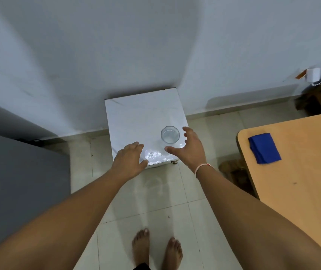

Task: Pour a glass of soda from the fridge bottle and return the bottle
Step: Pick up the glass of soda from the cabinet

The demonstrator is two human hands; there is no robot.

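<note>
1 clear glass point(170, 135) on 1 white stool point(136, 117); 2 spread hands, left hand point(129, 159), right hand point(189, 148), grasping nothing; 1 blue cloth point(264, 148) aside.

One view only, from a wide-angle camera worn on the person's head. It looks forward and steeply down, so the tiled floor point(155, 207) and the person's bare feet point(156, 250) fill the bottom of the frame, directly beneath the lens. Both forearms run in from the lower corners toward the centre. The small white counter point(136, 117) sits mid-frame, seen from above and close in, within arm's reach. Walls point(77, 45) rise behind it and bend outward at the edges, a mark of the wide lens. A wooden table point(302, 172) is cut off at the right edge. No second view is supplied, so no overlap is recorded.
</note>
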